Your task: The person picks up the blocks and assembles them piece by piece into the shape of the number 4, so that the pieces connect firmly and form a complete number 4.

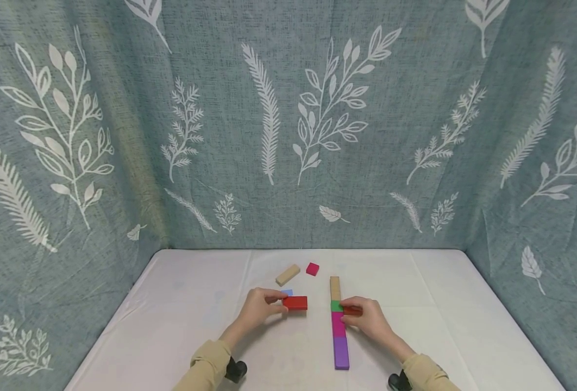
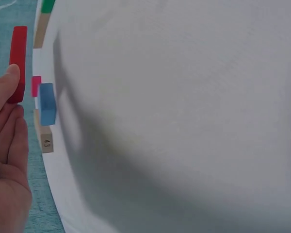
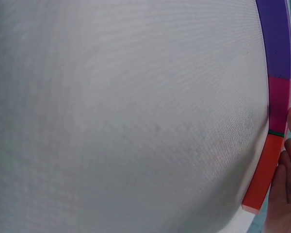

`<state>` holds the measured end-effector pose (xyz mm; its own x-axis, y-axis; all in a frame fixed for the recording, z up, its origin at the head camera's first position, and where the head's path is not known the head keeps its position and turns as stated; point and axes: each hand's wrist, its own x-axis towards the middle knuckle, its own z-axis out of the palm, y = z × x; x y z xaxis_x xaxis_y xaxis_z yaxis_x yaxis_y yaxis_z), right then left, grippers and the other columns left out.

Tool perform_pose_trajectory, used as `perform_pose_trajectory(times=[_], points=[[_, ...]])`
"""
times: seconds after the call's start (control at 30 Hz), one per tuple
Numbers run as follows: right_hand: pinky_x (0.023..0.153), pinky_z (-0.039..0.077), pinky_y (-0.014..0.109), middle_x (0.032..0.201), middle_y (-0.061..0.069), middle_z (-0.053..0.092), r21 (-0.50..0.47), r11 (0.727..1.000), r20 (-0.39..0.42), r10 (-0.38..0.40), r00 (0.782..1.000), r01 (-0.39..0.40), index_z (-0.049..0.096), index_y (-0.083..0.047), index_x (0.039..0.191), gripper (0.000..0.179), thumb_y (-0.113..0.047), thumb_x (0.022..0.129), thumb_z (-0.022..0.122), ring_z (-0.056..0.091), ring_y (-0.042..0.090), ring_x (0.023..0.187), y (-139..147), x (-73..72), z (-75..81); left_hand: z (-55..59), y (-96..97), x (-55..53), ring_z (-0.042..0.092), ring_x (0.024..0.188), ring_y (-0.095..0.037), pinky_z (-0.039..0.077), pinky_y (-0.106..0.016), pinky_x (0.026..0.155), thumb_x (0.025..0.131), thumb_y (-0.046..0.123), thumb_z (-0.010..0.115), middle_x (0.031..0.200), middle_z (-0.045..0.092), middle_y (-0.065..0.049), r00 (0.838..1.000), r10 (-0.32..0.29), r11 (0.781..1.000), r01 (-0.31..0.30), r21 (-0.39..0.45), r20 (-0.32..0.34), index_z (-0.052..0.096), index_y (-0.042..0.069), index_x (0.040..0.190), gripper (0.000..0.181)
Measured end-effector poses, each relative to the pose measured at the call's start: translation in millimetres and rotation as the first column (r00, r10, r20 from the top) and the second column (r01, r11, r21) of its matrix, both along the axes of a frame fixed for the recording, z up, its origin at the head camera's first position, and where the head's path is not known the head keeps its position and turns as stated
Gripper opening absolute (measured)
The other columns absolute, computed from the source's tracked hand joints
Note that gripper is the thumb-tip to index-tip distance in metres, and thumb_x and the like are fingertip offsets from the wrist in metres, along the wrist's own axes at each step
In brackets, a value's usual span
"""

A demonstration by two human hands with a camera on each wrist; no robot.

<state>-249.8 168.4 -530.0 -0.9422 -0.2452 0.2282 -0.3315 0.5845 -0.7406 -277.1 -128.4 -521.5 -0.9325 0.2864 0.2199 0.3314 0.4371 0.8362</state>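
In the head view my left hand pinches a red wooden block between thumb and fingers, held above the table; the left wrist view shows the same red block. Partly behind it lies a blue block. Thumb and index finger of my right hand straddle an orange-red block, which lies crosswise against a row of blocks. That row runs from a plain wood block through green and magenta to purple. My right hand hides the orange-red block's outer end.
Farther back lie a loose plain wood block, marked 43 on its end, and a small pinkish-red block. A white cloth covers the table. Patterned blue-green curtains enclose the back and sides.
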Motion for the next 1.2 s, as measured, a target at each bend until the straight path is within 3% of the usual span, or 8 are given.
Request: perform_pose_trajectory(times=[0.17, 0.47, 0.83, 1.03, 1.2], points=[[0.086, 0.055, 0.037, 0.106, 0.009, 0.071, 0.004, 1.000, 0.003, -0.003, 1.000, 0.003, 0.071, -0.006, 0.106, 0.032, -0.010, 0.075, 0.078, 0.066, 0.027, 0.100, 1, 0.5, -1.0, 9.2, 2.9, -1.8, 0.067, 0.102, -0.030, 0.055, -0.034, 0.087, 0.073, 0.010, 0.080, 0.102, 0.072, -0.014, 0.999, 0.038, 0.999, -0.039, 0.029, 0.030, 0.074, 0.003, 0.102, 0.030], [0.086, 0.055, 0.036, 0.105, 0.009, 0.071, 0.008, 1.000, -0.009, 0.001, 1.000, -0.001, 0.071, -0.006, 0.106, 0.032, -0.010, 0.075, 0.078, 0.066, 0.027, 0.100, 2, -0.8, -2.4, 36.1, 13.0, -8.4, 0.066, 0.107, -0.030, 0.053, -0.042, 0.091, 0.074, 0.012, 0.080, 0.108, 0.071, -0.014, 0.998, 0.041, 0.997, -0.044, 0.061, 0.043, 0.073, 0.004, 0.104, 0.032], [0.086, 0.055, 0.036, 0.105, 0.010, 0.071, -0.006, 1.000, -0.010, 0.023, 1.000, -0.023, 0.070, -0.003, 0.106, 0.031, -0.009, 0.076, 0.078, 0.066, 0.028, 0.100, 3, -2.2, -1.5, 62.0, 22.0, -15.6, 0.067, 0.101, -0.031, 0.056, -0.041, 0.085, 0.074, 0.010, 0.080, 0.105, 0.072, -0.012, 0.999, 0.040, 0.996, -0.039, 0.081, -0.020, 0.074, 0.004, 0.103, 0.031], [0.086, 0.055, 0.035, 0.104, 0.010, 0.072, -0.008, 1.000, -0.015, 0.028, 1.000, -0.028, 0.071, -0.003, 0.106, 0.031, -0.010, 0.076, 0.078, 0.066, 0.028, 0.100, 3, -3.7, -2.4, 69.5, 26.2, -15.1, 0.067, 0.101, -0.032, 0.056, -0.038, 0.085, 0.074, 0.012, 0.080, 0.104, 0.073, -0.011, 0.998, 0.057, 0.995, -0.057, 0.079, 0.009, 0.075, 0.008, 0.102, 0.029], [0.086, 0.055, 0.035, 0.104, 0.010, 0.072, -0.007, 1.000, -0.004, 0.022, 1.000, -0.022, 0.071, -0.003, 0.106, 0.031, -0.009, 0.076, 0.078, 0.066, 0.027, 0.100, 4, -3.7, -1.8, 66.6, 31.9, -13.9, 0.067, 0.101, -0.030, 0.057, -0.037, 0.084, 0.074, 0.013, 0.080, 0.105, 0.072, -0.012, 0.999, 0.042, 0.996, -0.044, 0.072, 0.022, 0.075, 0.007, 0.102, 0.029]])
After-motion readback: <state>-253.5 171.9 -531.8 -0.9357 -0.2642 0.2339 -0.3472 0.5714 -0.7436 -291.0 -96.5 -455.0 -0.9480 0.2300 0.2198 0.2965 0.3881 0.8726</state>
